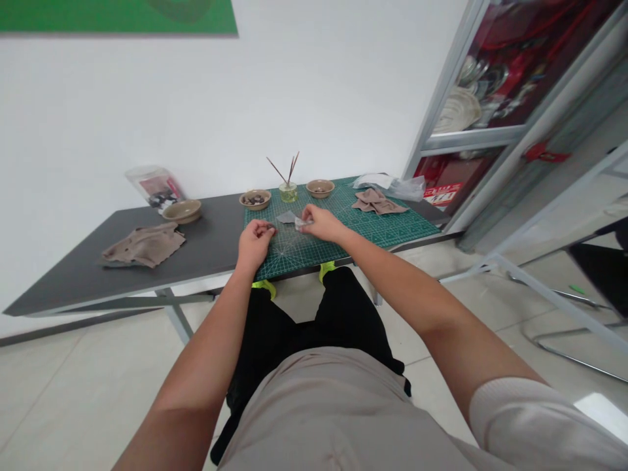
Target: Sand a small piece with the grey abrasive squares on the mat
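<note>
Over the green cutting mat [324,243], my left hand [254,245] pinches a small dark, stone-like piece [271,227] between thumb and fingers. My right hand [321,222], a short way to the right, is closed on a crumpled whitish-grey scrap [301,224]; whether it is paper or cloth I cannot tell. A flat grey piece [286,217], like a sheet of paper, lies on the mat between and just beyond the hands. Beyond my left hand stands a brown bowl [255,205] with several dark pieces inside.
A glass jar [288,193] with thin sticks stands by another brown bowl [320,190]. At right lie a brown cloth [377,202] and clear plastic [409,188]. Leftward are a third bowl [182,211], a clear container [154,186] and another cloth [144,245].
</note>
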`<action>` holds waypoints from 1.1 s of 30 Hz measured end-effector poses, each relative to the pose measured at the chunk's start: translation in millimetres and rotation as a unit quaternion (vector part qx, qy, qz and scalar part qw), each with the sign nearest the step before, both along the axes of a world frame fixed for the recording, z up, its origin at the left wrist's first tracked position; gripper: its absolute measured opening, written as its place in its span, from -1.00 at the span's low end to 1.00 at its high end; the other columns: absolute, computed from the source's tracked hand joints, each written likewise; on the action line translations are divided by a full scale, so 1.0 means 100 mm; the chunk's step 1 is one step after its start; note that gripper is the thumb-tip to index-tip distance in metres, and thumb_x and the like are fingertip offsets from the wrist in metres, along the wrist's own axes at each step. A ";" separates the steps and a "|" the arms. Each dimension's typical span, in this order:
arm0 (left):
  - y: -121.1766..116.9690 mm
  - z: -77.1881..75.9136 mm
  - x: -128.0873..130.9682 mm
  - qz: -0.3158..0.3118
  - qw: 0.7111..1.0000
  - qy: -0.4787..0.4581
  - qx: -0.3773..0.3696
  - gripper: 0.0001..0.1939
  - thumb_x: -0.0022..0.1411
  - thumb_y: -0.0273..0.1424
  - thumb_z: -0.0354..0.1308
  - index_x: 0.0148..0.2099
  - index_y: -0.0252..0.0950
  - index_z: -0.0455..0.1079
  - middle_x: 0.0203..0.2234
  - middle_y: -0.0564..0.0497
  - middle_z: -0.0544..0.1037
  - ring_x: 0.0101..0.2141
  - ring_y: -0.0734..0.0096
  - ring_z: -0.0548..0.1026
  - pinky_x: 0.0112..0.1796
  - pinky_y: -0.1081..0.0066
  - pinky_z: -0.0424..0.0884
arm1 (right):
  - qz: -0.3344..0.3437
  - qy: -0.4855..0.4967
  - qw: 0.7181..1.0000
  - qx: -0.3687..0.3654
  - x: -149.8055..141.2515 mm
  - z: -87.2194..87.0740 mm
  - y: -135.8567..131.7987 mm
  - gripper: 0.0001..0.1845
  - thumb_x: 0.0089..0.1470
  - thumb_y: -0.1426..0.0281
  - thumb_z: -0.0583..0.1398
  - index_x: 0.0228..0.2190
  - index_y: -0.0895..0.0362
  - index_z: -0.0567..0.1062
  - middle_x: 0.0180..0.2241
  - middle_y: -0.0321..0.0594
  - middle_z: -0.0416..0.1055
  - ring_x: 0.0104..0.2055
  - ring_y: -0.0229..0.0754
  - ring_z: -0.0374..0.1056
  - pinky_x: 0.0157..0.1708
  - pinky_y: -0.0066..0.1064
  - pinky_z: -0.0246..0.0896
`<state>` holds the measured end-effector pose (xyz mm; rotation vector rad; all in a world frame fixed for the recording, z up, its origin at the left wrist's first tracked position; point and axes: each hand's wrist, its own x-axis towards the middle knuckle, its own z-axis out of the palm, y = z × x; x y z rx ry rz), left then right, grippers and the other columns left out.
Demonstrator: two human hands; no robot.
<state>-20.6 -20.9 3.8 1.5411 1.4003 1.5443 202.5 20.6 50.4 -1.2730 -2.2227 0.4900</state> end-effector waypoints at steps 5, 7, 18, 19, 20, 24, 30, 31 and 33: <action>-0.02 0.05 0.01 -0.003 0.999 -0.051 -0.015 -0.77 0.07 -0.33 0.22 -0.21 -0.26 0.34 -0.49 0.05 0.57 -0.38 0.32 0.58 -0.22 0.31 0.45 | -0.025 0.007 1.000 0.002 0.21 0.07 0.04 -0.36 -0.09 0.35 0.40 0.04 0.19 0.41 -0.15 -0.13 0.55 -0.14 -0.08 0.44 -0.16 -0.36 0.21; -0.03 0.07 0.01 0.001 0.998 -0.053 -0.022 -0.77 0.06 -0.34 0.22 -0.21 -0.26 0.33 -0.50 0.05 0.57 -0.40 0.32 0.57 -0.24 0.32 0.45 | -0.012 -0.039 0.999 0.000 0.27 0.10 0.04 -0.50 -0.06 0.38 0.38 -0.04 0.18 0.49 -0.16 -0.11 0.57 -0.11 -0.05 0.45 -0.14 -0.36 0.21; -0.06 0.06 0.03 0.004 0.999 0.015 -0.031 -0.72 0.07 -0.28 0.23 -0.16 -0.29 0.42 -0.52 0.03 0.56 -0.38 0.26 0.57 -0.26 0.32 0.40 | -0.087 -0.061 0.994 0.032 0.36 0.10 0.02 -0.79 0.06 0.35 0.27 -0.27 0.21 0.61 -0.28 -0.08 0.58 -0.21 -0.05 0.45 -0.22 -0.36 0.19; -0.07 0.07 0.03 0.002 0.999 0.013 -0.033 -0.71 0.06 -0.28 0.23 -0.16 -0.29 0.43 -0.52 0.02 0.56 -0.38 0.27 0.56 -0.26 0.32 0.40 | -0.105 -0.041 0.993 0.047 0.37 0.10 0.02 -0.78 0.09 0.34 0.24 -0.28 0.21 0.61 -0.28 -0.09 0.58 -0.22 -0.06 0.45 -0.22 -0.37 0.19; -0.07 0.07 0.03 0.002 0.999 0.010 -0.034 -0.71 0.06 -0.28 0.23 -0.16 -0.29 0.43 -0.51 0.02 0.57 -0.39 0.27 0.56 -0.27 0.33 0.40 | -0.119 -0.016 0.991 0.063 0.39 0.11 0.02 -0.76 0.10 0.32 0.23 -0.25 0.20 0.60 -0.27 -0.11 0.58 -0.21 -0.07 0.45 -0.22 -0.37 0.19; -0.09 0.09 0.03 0.007 0.999 0.011 -0.035 -0.71 0.06 -0.27 0.22 -0.16 -0.28 0.43 -0.50 0.02 0.58 -0.40 0.29 0.55 -0.27 0.33 0.40 | -0.111 -0.019 0.992 0.049 0.47 0.14 0.01 -0.72 0.00 0.33 0.29 -0.22 0.20 0.59 -0.24 -0.11 0.57 -0.21 -0.08 0.44 -0.22 -0.39 0.19; -0.09 0.08 0.02 0.010 0.999 0.034 -0.028 -0.72 0.06 -0.26 0.23 -0.17 -0.28 0.44 -0.48 0.00 0.59 -0.43 0.32 0.51 -0.29 0.34 0.39 | -0.155 0.027 0.986 0.052 0.58 0.22 -0.01 -0.74 0.05 0.35 0.22 -0.24 0.21 0.59 -0.31 -0.14 0.55 -0.26 -0.07 0.44 -0.26 -0.38 0.20; -0.09 0.08 0.01 0.012 0.999 0.038 -0.026 -0.72 0.06 -0.26 0.22 -0.17 -0.28 0.44 -0.48 0.00 0.59 -0.44 0.33 0.50 -0.29 0.34 0.38 | -0.155 0.038 0.986 0.052 0.59 0.21 -0.02 -0.70 0.04 0.33 0.23 -0.19 0.21 0.58 -0.28 -0.14 0.56 -0.25 -0.08 0.44 -0.26 -0.38 0.21; -0.09 0.08 0.01 0.013 0.999 0.044 -0.025 -0.72 0.06 -0.26 0.22 -0.18 -0.28 0.45 -0.49 0.01 0.58 -0.47 0.34 0.48 -0.31 0.35 0.37 | -0.142 0.004 0.990 0.022 0.60 0.18 -0.03 -0.61 -0.06 0.32 0.32 -0.15 0.22 0.57 -0.24 -0.10 0.56 -0.22 -0.05 0.44 -0.23 -0.36 0.24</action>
